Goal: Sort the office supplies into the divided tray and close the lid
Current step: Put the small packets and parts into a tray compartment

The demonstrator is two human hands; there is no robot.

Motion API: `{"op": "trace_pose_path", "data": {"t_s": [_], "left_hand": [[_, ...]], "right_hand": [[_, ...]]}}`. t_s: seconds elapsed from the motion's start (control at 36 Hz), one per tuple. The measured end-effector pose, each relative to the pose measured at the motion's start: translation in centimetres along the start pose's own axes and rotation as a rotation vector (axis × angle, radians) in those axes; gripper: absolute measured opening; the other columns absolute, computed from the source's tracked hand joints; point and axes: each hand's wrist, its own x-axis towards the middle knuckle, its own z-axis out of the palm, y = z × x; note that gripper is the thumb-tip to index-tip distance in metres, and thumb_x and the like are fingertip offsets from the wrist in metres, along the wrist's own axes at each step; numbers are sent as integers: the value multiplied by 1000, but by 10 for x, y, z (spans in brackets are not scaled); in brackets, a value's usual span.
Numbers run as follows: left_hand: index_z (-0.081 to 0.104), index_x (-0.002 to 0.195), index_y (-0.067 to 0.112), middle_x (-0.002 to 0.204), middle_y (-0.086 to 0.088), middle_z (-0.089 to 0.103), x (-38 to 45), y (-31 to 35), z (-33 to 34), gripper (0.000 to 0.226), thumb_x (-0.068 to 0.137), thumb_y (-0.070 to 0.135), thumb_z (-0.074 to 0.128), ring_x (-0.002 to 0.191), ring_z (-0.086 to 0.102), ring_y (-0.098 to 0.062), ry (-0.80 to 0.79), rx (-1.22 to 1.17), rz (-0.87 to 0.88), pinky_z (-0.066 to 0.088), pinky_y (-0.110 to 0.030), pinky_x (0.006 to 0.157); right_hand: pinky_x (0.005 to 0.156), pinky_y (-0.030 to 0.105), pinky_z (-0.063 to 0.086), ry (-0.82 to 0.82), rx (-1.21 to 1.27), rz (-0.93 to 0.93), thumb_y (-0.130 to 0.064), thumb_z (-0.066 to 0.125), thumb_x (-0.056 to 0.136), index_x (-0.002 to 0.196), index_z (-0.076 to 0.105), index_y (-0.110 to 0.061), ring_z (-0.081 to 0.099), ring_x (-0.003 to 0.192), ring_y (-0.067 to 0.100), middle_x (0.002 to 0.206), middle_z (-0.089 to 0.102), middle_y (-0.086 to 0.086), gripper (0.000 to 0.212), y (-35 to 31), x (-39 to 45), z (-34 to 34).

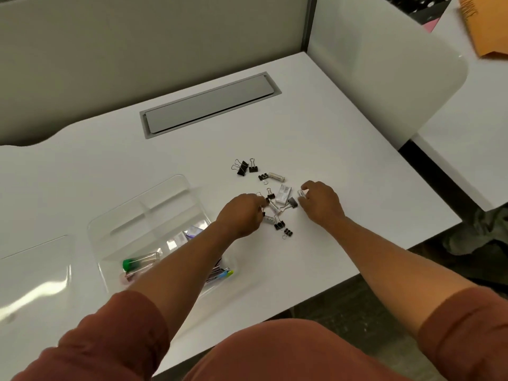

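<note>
Both hands (242, 213) (320, 202) pinch supplies right of the tray (154, 210)

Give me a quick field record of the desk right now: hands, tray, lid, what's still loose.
left hand: fingers curled at the near edge of the loose pile; what it grips is hidden
right hand: pinches a small white cylinder
divided tray: clear, open, on the white desk; green-capped tube in a near compartment, far compartments look bare
lid: clear, flat on the desk left of the tray
still loose: black binder clips, small white box
</note>
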Motion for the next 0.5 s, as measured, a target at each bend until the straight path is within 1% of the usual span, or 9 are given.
{"op": "trace_pose_path", "data": {"t_s": [0.11, 0.25, 0.33, 0.39, 0.44, 0.5], "left_hand": [[62, 124, 19, 117, -6, 63, -2, -5, 3, 33, 93, 18, 52, 109, 57, -26, -15, 39, -27, 46, -35, 88], [62, 120, 18, 113, -6, 56, 1, -5, 6, 31, 93, 12, 49, 104, 55, -26, 41, 61, -25, 46, -35, 78], [59, 124, 15, 121, -8, 51, 4, -6, 7, 38, 88, 5, 52, 109, 48, -27, 69, 87, -67, 49, -37, 78], [54, 128, 12, 125, -10, 47, 5, -8, 6, 43, 86, 4, 54, 113, 42, -29, 57, 149, -91, 47, -34, 78], [48, 132, 12, 126, -12, 46, 7, -11, 5, 50, 83, 6, 56, 114, 39, -32, 15, 215, -104, 46, -35, 82], [43, 137, 13, 128, -13, 44, 10, -14, 3, 59, 80, 6, 57, 117, 37, -33, -40, 230, -134, 44, -36, 85]], "right_hand": [[74, 28, 35, -27, -64, -37, -22, 57, 91, 120, 59, -13, 59, 101, 30, 112, 61, 13, 31, -2, 10, 5], [75, 29, 36, -71, -92, -53, -23, 55, 92, 121, 57, -14, 58, 102, 30, 114, 59, 13, 31, 3, 13, 10], [74, 28, 36, -85, -87, -63, -25, 54, 92, 123, 56, -14, 57, 101, 30, 114, 58, 12, 33, 4, 15, 10], [75, 31, 41, -68, -72, -78, -28, 54, 92, 124, 56, -15, 58, 101, 29, 113, 59, 11, 35, 3, 17, 7], [79, 34, 47, -24, -58, -107, -28, 55, 92, 123, 57, -17, 59, 103, 28, 112, 60, 9, 33, 1, 19, 4], [80, 36, 49, 10, -57, -132, -28, 55, 92, 122, 58, -19, 57, 105, 28, 110, 61, 7, 31, -3, 21, 1]]}}
